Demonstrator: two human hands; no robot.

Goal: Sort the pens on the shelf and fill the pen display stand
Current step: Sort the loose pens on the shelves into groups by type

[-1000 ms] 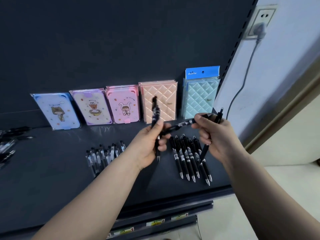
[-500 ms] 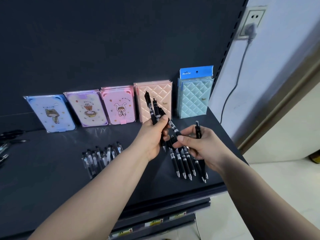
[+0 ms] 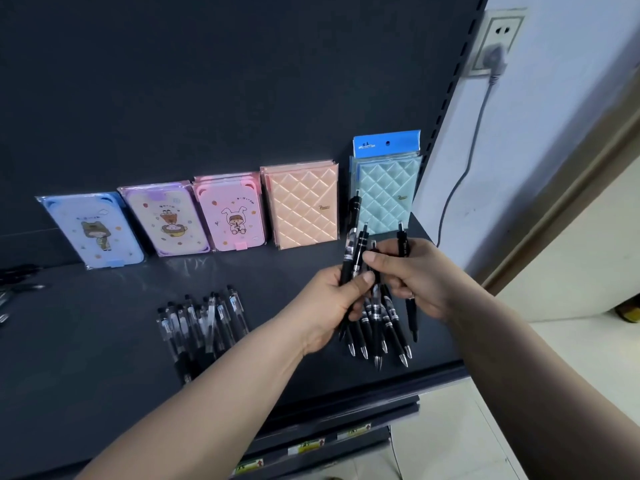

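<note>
On the shelf [image 3: 104, 341], a row of packs [image 3: 230, 211] leans against the back panel [image 3: 207, 81]. In front of it lie the left cluster of pens [image 3: 204, 323] and, near the shelf's right end, the right cluster of pens [image 3: 381, 327]. Above the right cluster, the left hand [image 3: 329, 306] grips the upright pens [image 3: 351, 237]. Touching them from the right, the right hand [image 3: 415, 275] holds a single pen [image 3: 402, 240].

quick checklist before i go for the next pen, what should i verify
1. Grip of the left hand on the held black pens: ok.
2. Grip of the right hand on the single pen: ok.
3. The loose black pens apart from the clear pens: ok.
4. Every loose pen fully on the shelf: ok.
5. A pen display stand in view: not ok, none shows.
6. Whether the held black pens all point one way: cannot tell.
</note>
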